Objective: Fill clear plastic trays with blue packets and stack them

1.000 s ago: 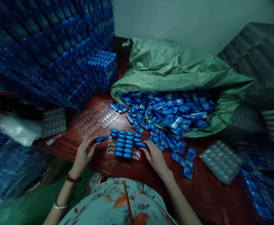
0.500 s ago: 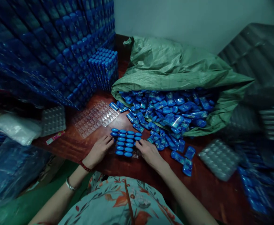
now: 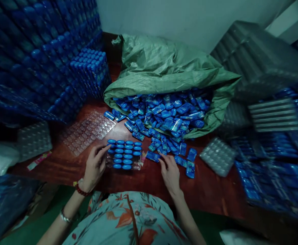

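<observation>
A clear plastic tray (image 3: 136, 166) lies in front of me with rows of blue oval-ended packs (image 3: 123, 151) standing in it. Its lower corners show bare cavities. My left hand (image 3: 95, 166) is at the tray's left side, fingers stretched, the index fingertip at the end of a pack in an upper row. To the right of the tray, my right hand (image 3: 170, 172) has thumb and index finger apart at the end of a loose blue pack (image 3: 152, 156). Whether it grips that pack is unclear. More loose packs (image 3: 161, 141) lie just beyond this hand.
A green woven sack (image 3: 169, 78) spills blue packs onto the red-brown table (image 3: 149, 183). Clear trays (image 3: 87, 132) lie to the left, with another tray (image 3: 218, 156) at right. Filled trays are stacked high at left (image 3: 49, 58); more filled trays (image 3: 278, 173) sit at right.
My right hand has left the tray's right side and moved right to the loose packs. My left hand stays by the tray, its wrist raised somewhat. The view has turned right.
</observation>
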A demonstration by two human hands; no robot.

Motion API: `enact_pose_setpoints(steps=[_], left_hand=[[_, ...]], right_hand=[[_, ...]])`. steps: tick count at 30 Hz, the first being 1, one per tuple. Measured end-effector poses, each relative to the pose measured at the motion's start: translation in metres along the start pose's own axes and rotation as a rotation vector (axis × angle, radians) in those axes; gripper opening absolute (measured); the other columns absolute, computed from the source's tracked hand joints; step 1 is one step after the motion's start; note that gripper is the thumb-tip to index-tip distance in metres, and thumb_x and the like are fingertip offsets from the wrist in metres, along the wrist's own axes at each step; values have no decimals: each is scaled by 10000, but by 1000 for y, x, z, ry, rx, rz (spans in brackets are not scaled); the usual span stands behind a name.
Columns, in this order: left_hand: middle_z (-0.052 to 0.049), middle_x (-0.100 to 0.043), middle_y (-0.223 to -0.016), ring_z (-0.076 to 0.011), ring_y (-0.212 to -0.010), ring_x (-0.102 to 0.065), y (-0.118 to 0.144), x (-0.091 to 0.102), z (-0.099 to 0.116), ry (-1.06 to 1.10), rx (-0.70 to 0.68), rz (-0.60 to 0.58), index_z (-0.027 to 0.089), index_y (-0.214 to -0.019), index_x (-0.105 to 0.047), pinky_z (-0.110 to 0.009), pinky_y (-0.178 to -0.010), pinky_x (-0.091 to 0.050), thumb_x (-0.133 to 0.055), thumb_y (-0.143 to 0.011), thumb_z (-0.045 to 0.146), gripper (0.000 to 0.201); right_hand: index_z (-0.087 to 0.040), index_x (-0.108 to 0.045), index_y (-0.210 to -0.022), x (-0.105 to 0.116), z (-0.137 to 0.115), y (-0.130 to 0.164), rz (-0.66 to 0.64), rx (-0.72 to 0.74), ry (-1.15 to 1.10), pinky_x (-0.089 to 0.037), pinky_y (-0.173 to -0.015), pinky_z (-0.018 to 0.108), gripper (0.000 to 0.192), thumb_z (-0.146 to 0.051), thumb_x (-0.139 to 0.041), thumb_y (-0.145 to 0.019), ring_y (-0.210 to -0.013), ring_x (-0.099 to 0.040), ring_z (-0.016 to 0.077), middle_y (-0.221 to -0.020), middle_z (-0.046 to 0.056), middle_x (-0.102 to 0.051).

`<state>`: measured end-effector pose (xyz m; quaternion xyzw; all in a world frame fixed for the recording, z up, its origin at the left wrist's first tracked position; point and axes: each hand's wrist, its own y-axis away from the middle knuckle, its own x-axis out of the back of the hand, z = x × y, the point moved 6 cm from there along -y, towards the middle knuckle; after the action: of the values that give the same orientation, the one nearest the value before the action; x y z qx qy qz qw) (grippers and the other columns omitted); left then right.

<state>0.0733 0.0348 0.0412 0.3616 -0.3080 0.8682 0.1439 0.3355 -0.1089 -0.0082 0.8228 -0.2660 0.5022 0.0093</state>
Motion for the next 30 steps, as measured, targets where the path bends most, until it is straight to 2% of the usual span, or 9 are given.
enact_pose_setpoints(steps=[3, 7, 10, 13, 17, 21, 24, 27, 30], left_hand=[[-61, -549, -1012, -154, -910, -562, -22, -11, 35, 96, -31, 14, 203, -1156, -558, -261, -792, -479, -411, -886, 111, 321], [-98, -579, -1032, -194, -954, -554, -53, -84, 100, -23, -262, -487, 147, -1087, -567, -310, -819, -477, -410, -893, 126, 251], [-146, -589, -1050, -240, -1010, -557, -72, -137, 122, -271, -177, -749, 105, -1054, -567, -357, -837, -475, -460, -881, 150, 208], [-211, -582, -1049, -281, -997, -582, -89, -169, 132, -369, -30, -786, 30, -1121, -516, -367, -770, -495, -496, -861, 133, 281], [-200, -567, -1085, -272, -1003, -586, -95, -187, 140, -352, -11, -802, 50, -1164, -491, -350, -766, -495, -492, -834, 57, 330], [-164, -544, -1137, -258, -1031, -564, -88, -179, 139, -315, -76, -805, 94, -1087, -544, -344, -793, -492, -469, -810, 15, 298], [-140, -553, -1111, -237, -1007, -566, -82, -150, 131, -176, -131, -704, 108, -1083, -529, -339, -798, -497, -473, -781, -10, 329], [-82, -596, -1028, -183, -960, -580, -72, -93, 108, 179, -118, -396, 155, -1070, -521, -303, -824, -496, -462, -835, 51, 264], [-34, -620, -959, -149, -891, -605, -45, -27, 56, 358, 89, -1, 192, -1044, -544, -278, -817, -505, -522, -860, 173, 186]], right_hand=[[-232, -547, -1210, -3, 6, -2, -162, 36, 115, -472, -770, 324, 337, -335, -464, -900, -954, -541, 210, -1061, 91, -532], [-219, -570, -1140, -10, -6, -11, -323, 117, 354, -444, -722, 336, 292, -259, -537, -853, -906, -516, 236, -1021, 99, -553], [-191, -558, -1092, -13, -5, -9, -387, 89, 410, -442, -735, 339, 267, -188, -537, -826, -924, -523, 242, -1027, 98, -572], [-147, -506, -1130, -18, 8, 5, -400, 19, 332, -460, -777, 356, 318, -190, -528, -815, -982, -548, 256, -1073, 129, -582], [-146, -474, -1153, -24, 26, 25, -355, -43, 141, -486, -771, 356, 329, -230, -493, -835, -964, -595, 248, -1059, 135, -613], [-154, -553, -1009, -20, 31, 28, -335, -61, -3, -501, -736, 353, 225, -298, -437, -882, -846, -629, 233, -932, 115, -645], [-168, -580, -963, -5, 23, 18, -293, -13, -139, -503, -744, 336, 238, -324, -411, -902, -817, -631, 210, -894, 93, -651], [-179, -579, -1002, 8, 7, 5, -221, -6, -254, -504, -761, 313, 223, -338, -473, -888, -840, -631, 195, -931, 76, -654], [-206, -580, -1008, 5, -15, -8, -207, 4, -349, -504, -758, 282, 182, -318, -523, -875, -829, -626, 171, -929, 45, -649]])
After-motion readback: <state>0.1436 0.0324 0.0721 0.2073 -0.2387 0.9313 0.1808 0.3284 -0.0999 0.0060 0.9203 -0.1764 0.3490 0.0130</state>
